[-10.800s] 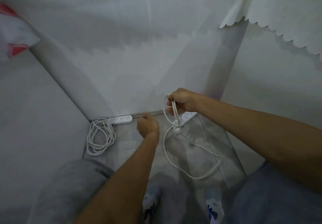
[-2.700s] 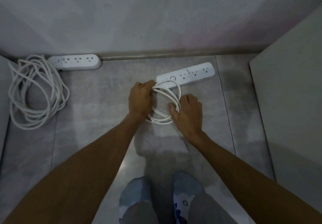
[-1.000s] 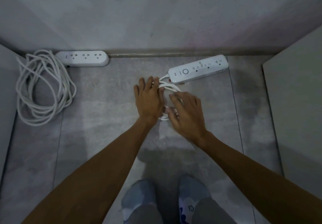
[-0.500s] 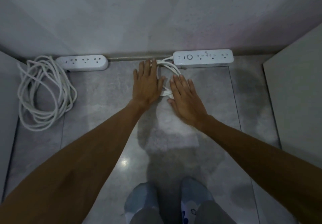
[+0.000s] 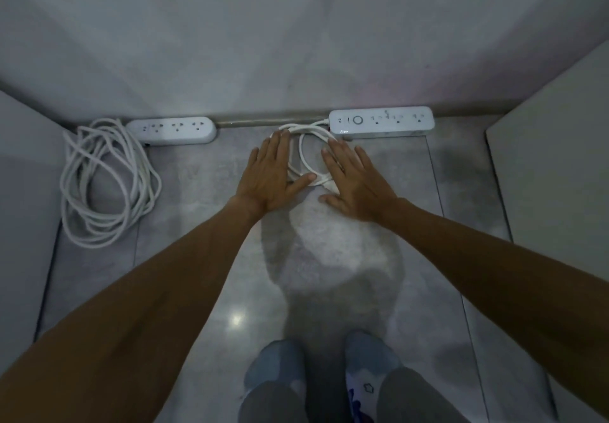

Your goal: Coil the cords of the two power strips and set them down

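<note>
Both hands flat, fingers spread: left hand (image 5: 267,175) and right hand (image 5: 356,185) press small cord coil (image 5: 308,155) onto floor (image 5: 204,218).

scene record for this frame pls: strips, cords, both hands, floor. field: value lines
left strip: rounded power strip on floor, against the wall base
left cord: loose coil lying beside it, untouched
right strip: long power strip with round button, against the wall base
right cord: small coil on floor between the hands
left hand: left hand flat, fingers spread, over coil's left edge
right hand: right hand flat, over coil's right edge
floor: grey tiles
</note>
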